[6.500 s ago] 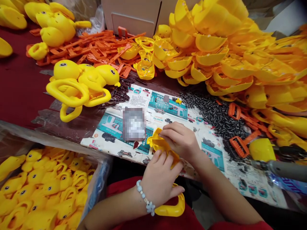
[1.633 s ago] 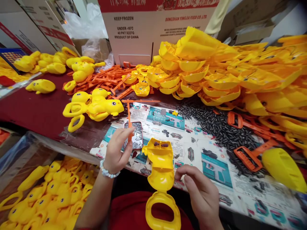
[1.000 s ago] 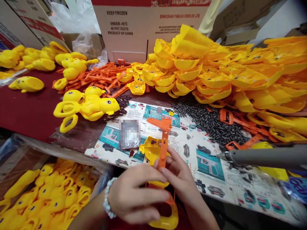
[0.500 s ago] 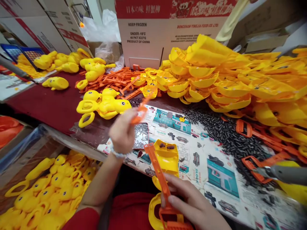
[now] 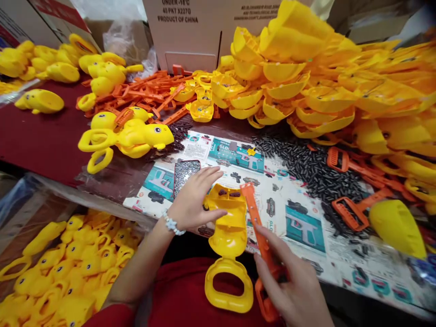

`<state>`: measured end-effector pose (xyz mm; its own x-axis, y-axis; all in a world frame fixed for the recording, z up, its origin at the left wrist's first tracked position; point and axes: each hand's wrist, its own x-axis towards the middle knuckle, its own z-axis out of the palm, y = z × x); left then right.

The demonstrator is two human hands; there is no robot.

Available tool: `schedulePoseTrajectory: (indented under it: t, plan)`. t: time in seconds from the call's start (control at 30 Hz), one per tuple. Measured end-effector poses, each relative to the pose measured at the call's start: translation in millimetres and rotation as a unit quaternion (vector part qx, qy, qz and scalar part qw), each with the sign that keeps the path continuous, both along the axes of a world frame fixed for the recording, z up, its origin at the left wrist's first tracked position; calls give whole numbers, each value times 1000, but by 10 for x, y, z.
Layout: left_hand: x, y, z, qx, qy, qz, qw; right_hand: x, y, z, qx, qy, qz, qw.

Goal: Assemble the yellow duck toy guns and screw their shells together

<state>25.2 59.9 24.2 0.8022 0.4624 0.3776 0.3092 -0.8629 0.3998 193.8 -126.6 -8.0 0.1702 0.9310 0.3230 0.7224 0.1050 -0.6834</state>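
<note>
A yellow plastic half shell (image 5: 229, 240) with a loop handle lies hollow side up at the table's front edge, its handle reaching over my lap. Two small dark pieces (image 5: 229, 193) sit in its far end. My left hand (image 5: 195, 200) is open with fingers spread, over the shell's left edge; whether it touches cannot be made out. Just right of the shell, my right hand (image 5: 289, 277) grips a long orange plastic strip (image 5: 252, 204) with a frame-like handle, partly hidden by the fingers. A shallow tray of tiny metal parts (image 5: 186, 175) lies beyond my left hand.
Yellow duck-shaped pieces (image 5: 136, 136) lie left, an orange part (image 5: 123, 118) on them. Behind are orange strips (image 5: 143, 93) and stacked yellow shells (image 5: 289, 72). Black pegs (image 5: 303, 168) cover the right. A box of yellow pieces (image 5: 68, 268) stands lower left.
My left hand has let go of an orange part, now on the duck-shaped pieces, and come back to the shell. My right hand has shifted the orange strip off the shell to its right.
</note>
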Motion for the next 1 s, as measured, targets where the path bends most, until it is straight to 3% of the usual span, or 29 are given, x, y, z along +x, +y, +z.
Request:
schedulePoseTrajectory:
  t: [0.13,0.3,0.57,0.7,0.83,1.0]
  plan:
    - [186,36,-183,-40,-19,18,999,-64,-127,18,-10,-42,64,997]
    - [228,-25,-332,-23,-44,42,998,-159,15,-18,0,-86,33,996]
    - [273,-82,-380,-10,-77,74,994,-154,85,80,-50,-25,43,997]
    - [280,-98,-405,-17,-85,76,993,-161,98,49,-39,-60,24,997]
    - [267,-104,-421,-15,-89,77,993,-114,118,97,-101,56,54,992]
    - [250,-109,-437,-17,-89,77,993,-50,86,78,-166,241,39,955]
